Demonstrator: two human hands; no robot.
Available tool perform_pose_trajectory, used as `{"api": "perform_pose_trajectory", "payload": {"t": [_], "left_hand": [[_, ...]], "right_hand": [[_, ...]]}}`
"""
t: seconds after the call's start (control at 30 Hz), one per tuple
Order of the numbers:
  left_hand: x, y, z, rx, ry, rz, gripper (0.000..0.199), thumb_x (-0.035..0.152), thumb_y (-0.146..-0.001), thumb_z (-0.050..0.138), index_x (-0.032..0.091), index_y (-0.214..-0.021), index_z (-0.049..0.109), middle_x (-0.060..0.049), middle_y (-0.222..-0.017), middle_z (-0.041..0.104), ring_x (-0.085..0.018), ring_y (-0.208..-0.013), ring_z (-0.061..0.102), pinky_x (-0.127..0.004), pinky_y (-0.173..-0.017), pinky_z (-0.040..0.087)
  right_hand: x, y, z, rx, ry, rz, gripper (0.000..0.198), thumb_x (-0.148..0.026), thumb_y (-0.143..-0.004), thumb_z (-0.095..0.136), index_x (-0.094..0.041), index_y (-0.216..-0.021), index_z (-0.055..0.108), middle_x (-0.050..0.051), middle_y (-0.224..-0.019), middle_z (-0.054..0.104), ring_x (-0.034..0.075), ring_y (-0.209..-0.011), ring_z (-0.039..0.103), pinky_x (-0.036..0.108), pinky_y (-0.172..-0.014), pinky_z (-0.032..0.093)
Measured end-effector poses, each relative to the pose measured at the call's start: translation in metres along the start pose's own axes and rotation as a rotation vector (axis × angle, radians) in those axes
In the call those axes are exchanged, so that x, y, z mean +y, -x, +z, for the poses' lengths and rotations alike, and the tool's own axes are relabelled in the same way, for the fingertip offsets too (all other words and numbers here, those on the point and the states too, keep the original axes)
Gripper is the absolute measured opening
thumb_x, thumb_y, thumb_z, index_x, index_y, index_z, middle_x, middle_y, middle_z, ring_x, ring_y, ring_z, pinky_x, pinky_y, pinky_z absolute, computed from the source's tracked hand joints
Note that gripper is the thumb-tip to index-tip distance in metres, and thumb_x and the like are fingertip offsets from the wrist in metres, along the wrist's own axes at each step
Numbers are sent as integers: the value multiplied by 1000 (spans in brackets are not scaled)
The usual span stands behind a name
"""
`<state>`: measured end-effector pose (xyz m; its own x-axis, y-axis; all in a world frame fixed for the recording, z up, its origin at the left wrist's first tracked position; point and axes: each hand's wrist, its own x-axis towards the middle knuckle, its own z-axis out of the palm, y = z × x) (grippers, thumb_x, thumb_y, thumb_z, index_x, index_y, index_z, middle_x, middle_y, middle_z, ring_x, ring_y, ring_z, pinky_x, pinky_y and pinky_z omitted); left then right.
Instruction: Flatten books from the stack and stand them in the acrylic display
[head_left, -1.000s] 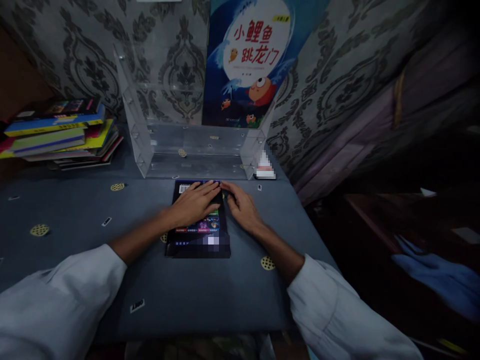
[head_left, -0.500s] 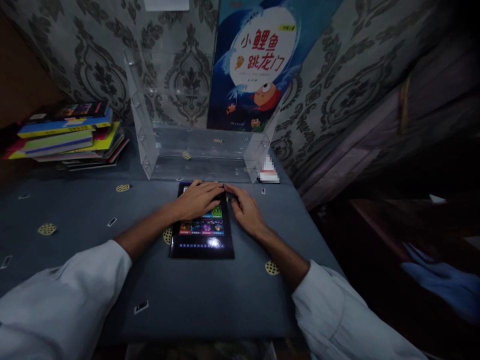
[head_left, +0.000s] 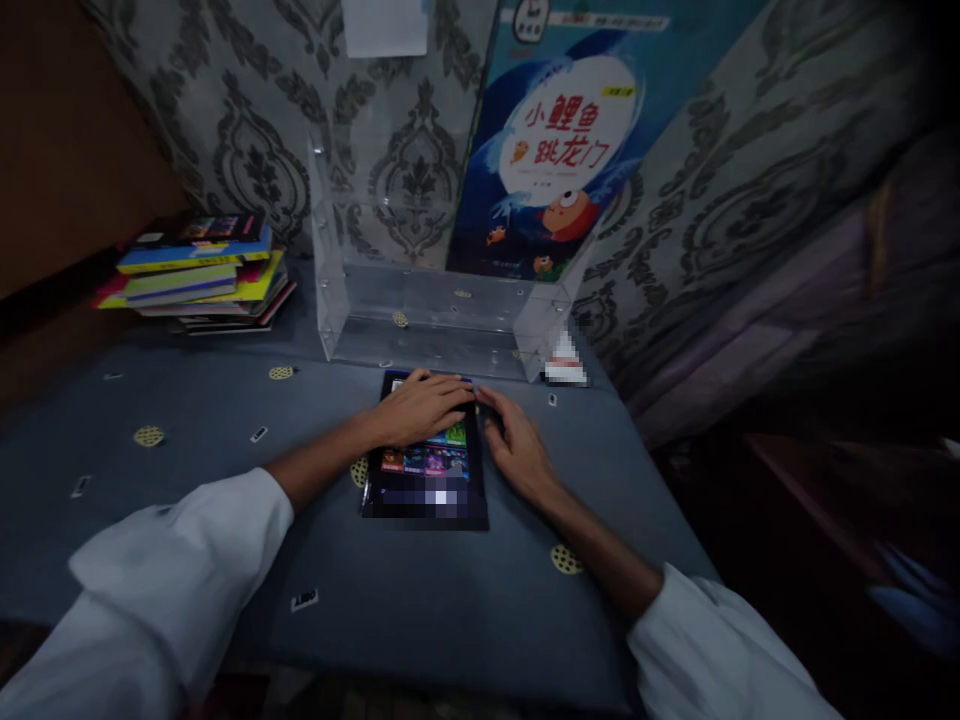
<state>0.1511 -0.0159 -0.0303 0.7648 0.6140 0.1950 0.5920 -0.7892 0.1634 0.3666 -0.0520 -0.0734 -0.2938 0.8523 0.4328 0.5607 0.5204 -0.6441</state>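
Observation:
A thin black book [head_left: 425,490] with rows of colourful small pictures on its cover lies flat on the table. My left hand [head_left: 424,408] rests palm down across its upper half, fingers stretched towards the right edge and covering part of the cover. At the book's upper right corner is my right hand [head_left: 519,447], its fingers extended and its thumb apart; the fingertips come close to the left fingertips. Whether they touch the book's edge I cannot tell. Behind the book stands a clear plastic rack [head_left: 427,345], with a blue picture book [head_left: 480,245] upright at its right side.
A stack of books [head_left: 202,275] sits at the table's back left. A small white item [head_left: 565,370], partly pixelated, is beside the rack's right end. The blue-grey tablecloth [head_left: 405,620] covers the table up to its right edge. Patterned wallpaper and a purplish curtain stand behind.
My view has turned slightly left, so everything appears further right. Both hands keep nearly the same place at the black book, which lies as before.

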Motion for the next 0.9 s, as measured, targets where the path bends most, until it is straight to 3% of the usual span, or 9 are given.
{"api": "perform_pose_trajectory", "payload": {"t": [0.37, 0.57, 0.9], "left_hand": [[3, 2, -2, 2, -21, 51, 35, 28, -107, 36, 21, -133, 58, -6, -143, 61, -21, -138, 50, -41, -105, 35], [3, 2, -2, -6, -13, 54, 34, 28, -107, 40, 18, -132, 59, -7, -142, 62, -22, -138, 49, -41, -104, 35], [3, 3, -3, 5, 8, 83, 31, 27, -106, 42, 22, -129, 61, -4, -141, 63, -21, -137, 50, -40, -104, 34]], "right_hand": [[-5, -3, -1, 55, 135, -69, 43, -22, -92, 46, -24, -134, 57, 9, -107, 73, 29, -98, 68, 49, -89, 57], [-10, -4, -5, 42, 166, -93, 41, -21, -92, 46, -22, -132, 58, 9, -104, 74, 28, -95, 68, 48, -88, 56], [-15, -1, -9, 55, 196, -100, 36, -20, -93, 45, -23, -124, 63, 8, -95, 76, 29, -87, 70, 46, -79, 57]]}}
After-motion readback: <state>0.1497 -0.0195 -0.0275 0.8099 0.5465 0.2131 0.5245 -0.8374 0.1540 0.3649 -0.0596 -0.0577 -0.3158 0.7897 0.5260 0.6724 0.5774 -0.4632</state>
